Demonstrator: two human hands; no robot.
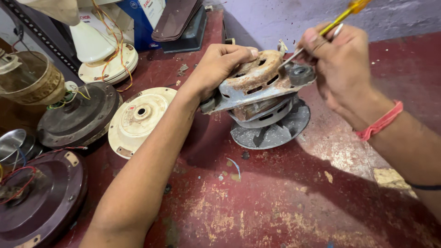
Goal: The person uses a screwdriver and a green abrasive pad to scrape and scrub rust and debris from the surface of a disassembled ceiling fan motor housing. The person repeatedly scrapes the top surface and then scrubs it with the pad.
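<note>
Head view. Left hand (219,64) clamps down over the rusty top of the motor (259,98), fingers curled over its far edge. Motor sits tilted on the worn red bench (275,202), centre of frame, on its grey finned base.

Right hand (340,64) grips a screwdriver (337,20) with a yellow handle; the shaft slants down-left, tip at the motor's top plate beside a dark round bush. Pink band on the right wrist.

Left of the motor: cream fan cover (138,119) with a small red label near its hub, then a dark fan motor (80,119).

Top: a blue-and-white box (142,18) stands at the back edge, by a dark brown blade.
</note>
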